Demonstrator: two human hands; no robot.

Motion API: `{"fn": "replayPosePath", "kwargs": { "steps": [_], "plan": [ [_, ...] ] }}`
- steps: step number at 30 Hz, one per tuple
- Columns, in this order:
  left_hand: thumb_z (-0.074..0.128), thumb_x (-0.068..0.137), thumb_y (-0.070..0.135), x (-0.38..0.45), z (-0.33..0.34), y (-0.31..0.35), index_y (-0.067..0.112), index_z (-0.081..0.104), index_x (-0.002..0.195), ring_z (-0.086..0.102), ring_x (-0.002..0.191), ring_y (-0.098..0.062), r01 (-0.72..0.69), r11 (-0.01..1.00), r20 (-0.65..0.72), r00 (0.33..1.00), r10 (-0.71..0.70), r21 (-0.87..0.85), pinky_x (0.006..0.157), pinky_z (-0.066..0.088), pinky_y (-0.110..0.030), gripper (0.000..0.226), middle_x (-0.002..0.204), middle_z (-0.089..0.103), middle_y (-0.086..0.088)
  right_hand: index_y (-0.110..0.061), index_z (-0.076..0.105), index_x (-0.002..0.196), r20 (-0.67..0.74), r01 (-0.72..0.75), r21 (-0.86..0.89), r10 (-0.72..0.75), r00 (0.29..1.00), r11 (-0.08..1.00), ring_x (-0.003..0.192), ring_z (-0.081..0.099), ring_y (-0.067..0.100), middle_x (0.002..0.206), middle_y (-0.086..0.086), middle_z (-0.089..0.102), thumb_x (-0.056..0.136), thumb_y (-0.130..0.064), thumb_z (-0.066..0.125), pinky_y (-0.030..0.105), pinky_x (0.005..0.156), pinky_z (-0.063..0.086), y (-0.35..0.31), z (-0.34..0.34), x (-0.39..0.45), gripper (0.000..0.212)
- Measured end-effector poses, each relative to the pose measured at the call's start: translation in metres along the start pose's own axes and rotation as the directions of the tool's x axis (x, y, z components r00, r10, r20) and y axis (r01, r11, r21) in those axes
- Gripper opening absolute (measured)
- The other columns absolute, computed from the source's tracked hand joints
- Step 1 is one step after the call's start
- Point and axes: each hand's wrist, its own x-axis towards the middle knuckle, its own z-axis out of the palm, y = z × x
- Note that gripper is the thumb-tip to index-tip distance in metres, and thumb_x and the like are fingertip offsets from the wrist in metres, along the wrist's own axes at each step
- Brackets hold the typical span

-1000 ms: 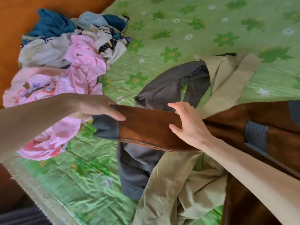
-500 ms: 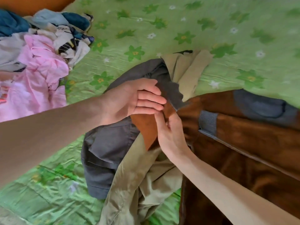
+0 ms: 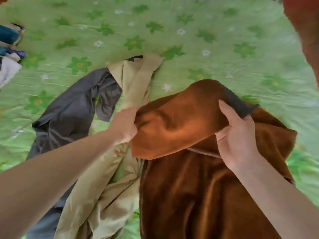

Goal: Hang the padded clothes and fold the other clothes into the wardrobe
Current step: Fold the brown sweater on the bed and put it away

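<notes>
Since half a second ago I have swung the sleeve (image 3: 181, 121) of the brown fleece jacket (image 3: 207, 195) from the left across onto the jacket's body, and my view has drifted right, so the pile of other clothes (image 3: 8, 54) is nearly out of frame. My left hand (image 3: 125, 125) grips the sleeve's folded end while the fingers (image 3: 227, 112) of my right hand (image 3: 236, 137) curl round it by the grey cuff (image 3: 240, 106). I judge the task barely begun: the jacket lies half-folded on the green bed (image 3: 207, 40), beside the grey garment (image 3: 72, 107) and the khaki one (image 3: 103, 195); nothing is hung, and no wardrobe is in view.
</notes>
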Motion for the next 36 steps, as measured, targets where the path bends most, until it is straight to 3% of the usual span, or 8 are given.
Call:
{"fn": "replayPosePath", "kwargs": {
  "steps": [5, 9, 16, 19, 22, 27, 31, 36],
  "plan": [
    [0.053, 0.095, 0.025, 0.025, 0.023, 0.009, 0.016, 0.065, 0.13, 0.057, 0.115, -0.038, -0.142, 0.972, -0.034, 0.988, 0.151, 0.185, 0.102, 0.044, -0.045, 0.038, 0.121, 0.067, -0.013, -0.012, 0.062, 0.135, -0.222, 0.034, -0.02, -0.038, 0.974, 0.999, 0.111, 0.074, 0.016, 0.122, 0.002, 0.076, 0.09, -0.005, 0.075, 0.03, 0.079, 0.063, -0.011, -0.083, 0.034, 0.047],
    [0.044, 0.088, 0.041, 0.028, 0.032, 0.009, 0.017, 0.061, 0.103, 0.054, 0.107, -0.039, -0.166, 0.933, -0.047, 0.981, 0.19, 0.319, 0.108, 0.034, -0.049, 0.034, 0.089, 0.064, -0.011, -0.027, 0.065, 0.116, -0.347, -0.003, -0.152, -0.051, 0.936, 0.988, 0.106, 0.075, 0.017, 0.117, 0.0, 0.074, 0.091, -0.019, 0.08, 0.044, 0.091, 0.063, -0.007, -0.146, 0.055, 0.03],
    [0.034, 0.095, 0.037, 0.052, 0.0, 0.016, 0.017, 0.055, 0.088, 0.054, 0.101, -0.032, -0.232, 0.741, 0.02, 0.959, 0.283, 0.63, 0.118, 0.023, -0.057, 0.029, 0.082, 0.069, -0.005, -0.038, 0.071, 0.1, -0.253, 0.026, -0.608, -0.225, 0.941, 0.794, 0.102, 0.071, 0.011, 0.105, -0.009, 0.075, 0.095, -0.025, 0.075, 0.042, 0.1, 0.057, 0.0, -0.208, 0.07, 0.015],
    [0.042, 0.102, 0.031, 0.066, -0.001, 0.029, 0.014, 0.061, 0.093, 0.054, 0.107, -0.035, -0.173, 0.718, -0.027, 0.966, 0.258, 0.674, 0.119, 0.021, -0.058, 0.026, 0.092, 0.072, -0.007, -0.026, 0.069, 0.116, -0.24, 0.022, -0.674, -0.247, 0.939, 0.738, 0.094, 0.066, 0.0, 0.101, -0.015, 0.07, 0.097, -0.02, 0.072, 0.032, 0.094, 0.054, 0.003, -0.223, 0.083, 0.02],
    [0.056, 0.098, 0.028, 0.069, 0.02, 0.039, 0.008, 0.063, 0.121, 0.051, 0.119, -0.042, -0.092, 0.734, -0.085, 0.976, 0.2, 0.673, 0.115, 0.026, -0.059, 0.032, 0.118, 0.065, -0.016, -0.013, 0.063, 0.132, -0.28, -0.054, -0.735, -0.23, 0.932, 0.675, 0.103, 0.069, 0.013, 0.111, -0.005, 0.071, 0.098, -0.022, 0.071, 0.035, 0.095, 0.055, 0.012, -0.234, 0.099, 0.036],
    [0.06, 0.095, 0.022, 0.031, 0.072, 0.08, 0.002, 0.054, 0.123, 0.049, 0.109, -0.044, 0.018, 0.896, -0.355, 0.921, 0.157, 0.443, 0.091, 0.043, -0.056, 0.035, 0.125, 0.05, -0.025, -0.016, 0.06, 0.13, -0.237, -0.064, -0.862, -0.288, 0.928, 0.503, 0.104, 0.064, 0.02, 0.112, -0.002, 0.066, 0.101, -0.038, 0.064, 0.041, 0.092, 0.055, 0.014, -0.237, 0.114, 0.037],
    [0.048, 0.106, 0.032, -0.004, 0.125, 0.08, 0.005, 0.05, 0.145, 0.05, 0.133, -0.042, -0.014, 0.956, -0.31, 0.944, 0.109, 0.293, 0.108, 0.046, -0.058, 0.048, 0.147, 0.05, -0.021, -0.012, 0.058, 0.127, -0.15, -0.041, -0.958, -0.374, 0.915, 0.283, 0.092, 0.06, 0.027, 0.106, 0.004, 0.064, 0.106, -0.034, 0.057, 0.04, 0.076, 0.048, 0.017, -0.245, 0.121, 0.03],
    [0.02, 0.106, 0.061, -0.02, 0.137, 0.025, 0.021, 0.016, 0.168, 0.017, 0.161, -0.028, -0.085, 0.921, -0.173, 0.972, 0.162, 0.381, 0.126, 0.028, -0.055, 0.074, 0.175, 0.017, -0.008, -0.016, 0.054, 0.127, -0.114, -0.092, -0.993, -0.439, 0.891, 0.071, 0.081, 0.059, 0.035, 0.102, 0.017, 0.068, 0.107, -0.038, 0.051, 0.043, 0.07, 0.05, 0.026, -0.25, 0.128, 0.03]
  ]
}}
